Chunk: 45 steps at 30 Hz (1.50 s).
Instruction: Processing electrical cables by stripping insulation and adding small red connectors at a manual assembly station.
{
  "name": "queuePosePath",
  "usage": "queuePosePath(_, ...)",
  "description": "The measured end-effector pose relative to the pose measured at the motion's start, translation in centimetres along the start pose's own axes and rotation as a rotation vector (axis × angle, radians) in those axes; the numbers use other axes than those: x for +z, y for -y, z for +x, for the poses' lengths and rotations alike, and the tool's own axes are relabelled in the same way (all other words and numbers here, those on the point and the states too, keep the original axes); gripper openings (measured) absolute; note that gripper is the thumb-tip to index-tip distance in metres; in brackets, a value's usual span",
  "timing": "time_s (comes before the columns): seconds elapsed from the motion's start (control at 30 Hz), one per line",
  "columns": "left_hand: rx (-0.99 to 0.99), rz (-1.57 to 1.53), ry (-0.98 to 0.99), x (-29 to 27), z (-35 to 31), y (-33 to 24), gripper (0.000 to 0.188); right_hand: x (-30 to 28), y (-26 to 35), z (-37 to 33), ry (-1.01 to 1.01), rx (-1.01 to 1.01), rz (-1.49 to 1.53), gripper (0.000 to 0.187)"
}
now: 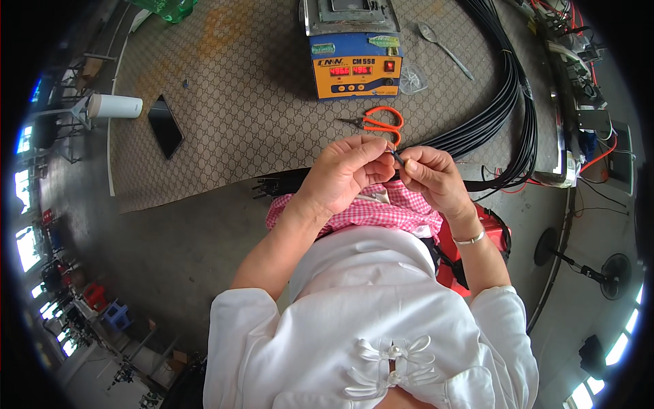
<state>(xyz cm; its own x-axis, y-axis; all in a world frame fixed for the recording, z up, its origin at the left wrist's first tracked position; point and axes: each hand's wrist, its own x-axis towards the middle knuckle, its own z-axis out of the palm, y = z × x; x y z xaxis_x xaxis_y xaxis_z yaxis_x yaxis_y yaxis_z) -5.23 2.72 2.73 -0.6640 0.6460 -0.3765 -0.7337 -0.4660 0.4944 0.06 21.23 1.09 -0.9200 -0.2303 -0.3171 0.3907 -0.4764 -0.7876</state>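
Observation:
Near the table's front edge, both hands meet at the end of a black cable [399,159]. My right hand [437,180] pinches the cable between thumb and fingers. The thumb and forefinger of my left hand [346,170] close on its tip, where thin wire ends seem to show, too small to make out clearly. Just beyond the fingers lie orange-handled scissors [385,124], their blades pointing left. A large coil of black cables [507,102] curves along the table's right side, close to my right hand.
A blue and orange box with red displays and a metal top [356,68] stands beyond the scissors. Right of it lie a spoon [446,51] and a clear plastic piece [413,80]. A phone [165,127] and white cup [116,106] are at left; a pink checked cloth [381,213] covers my lap.

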Motion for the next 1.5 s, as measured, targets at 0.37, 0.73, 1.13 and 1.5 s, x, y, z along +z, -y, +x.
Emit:
queuePosePath(0.37,0.013,-0.014,0.0,-0.2,0.3,0.1,0.017,0.0,0.9,0.2,-0.023,-0.034,-0.042,0.016)
queuePosePath(0.73,-0.036,0.086,-0.155,-2.4,-0.1,1.7,0.012,-5.6,8.7,6.6,-0.371,-0.315,-1.48,0.016)
queuePosePath(1.13,-0.073,0.078,-0.182,-4.3,-0.8,3.0,0.013,-7.2,8.0,11.9,-0.325,-0.147,-2.045,0.016)
queuePosePath(1.5,-0.072,0.108,-0.166,-4.4,-0.9,3.1,0.013,-5.8,9.5,11.2,-0.231,-0.211,-2.071,0.015)
